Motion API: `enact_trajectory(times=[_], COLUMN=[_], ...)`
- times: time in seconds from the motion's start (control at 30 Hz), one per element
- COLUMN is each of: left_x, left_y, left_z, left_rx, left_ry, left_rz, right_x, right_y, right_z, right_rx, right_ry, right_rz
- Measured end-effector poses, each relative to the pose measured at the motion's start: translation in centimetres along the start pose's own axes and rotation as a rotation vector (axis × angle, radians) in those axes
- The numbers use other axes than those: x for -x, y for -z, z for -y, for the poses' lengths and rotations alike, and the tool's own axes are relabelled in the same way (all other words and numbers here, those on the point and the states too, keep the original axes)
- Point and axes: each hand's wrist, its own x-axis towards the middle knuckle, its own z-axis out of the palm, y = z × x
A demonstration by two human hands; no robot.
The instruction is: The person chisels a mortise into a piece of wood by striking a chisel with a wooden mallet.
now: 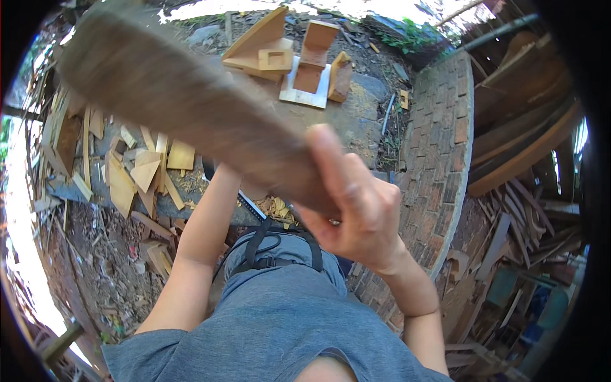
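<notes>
A long, thick brown wooden board (191,108) is raised close in front of me, slanting from the upper left down to the centre. My right hand (361,202) is closed round its lower right end, thumb along the near face. Motion blurs the board, most of all at its far left end. My left forearm (207,229) reaches up behind the board, which hides my left hand and its fingers. Whether that hand touches the board cannot be seen.
Beyond the board are angled wooden pieces (316,44) and a white square plate (299,97). Many offcuts (145,167) lie at left. Wood shavings (278,209) and a black-edged ruler-like strip (251,205) are near my waist. A low brick wall (436,127) runs along the right, with stacked timber (528,146) past it.
</notes>
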Motion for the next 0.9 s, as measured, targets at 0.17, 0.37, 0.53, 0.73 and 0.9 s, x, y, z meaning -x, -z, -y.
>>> enact_trajectory(times=[0.17,0.37,0.53,0.73,0.9], left_x=[-5.4,-0.2,-1.7,-1.4,-1.3], left_y=[4.6,0.3,1.7,2.7,2.4], left_z=[8.8,0.0,2.6,2.3,1.4], left_rx=[0.011,0.052,0.045,0.13,0.173], left_ry=[-0.143,-0.08,-0.036,-0.238,-0.089], left_rz=[-0.095,-0.015,-0.027,0.019,-0.002], right_x=[-2.4,-1.3,-1.6,5.1,11.4], right_y=[-2.2,-1.4,-2.1,-3.2,-6.4], right_z=[0.3,1.7,0.5,-1.7,-5.5], right_rx=[0.203,0.117,0.197,-0.047,-0.126], right_ry=[-0.165,0.051,-0.15,-0.415,-0.718], right_rz=[0.199,-0.012,0.232,0.229,0.192])
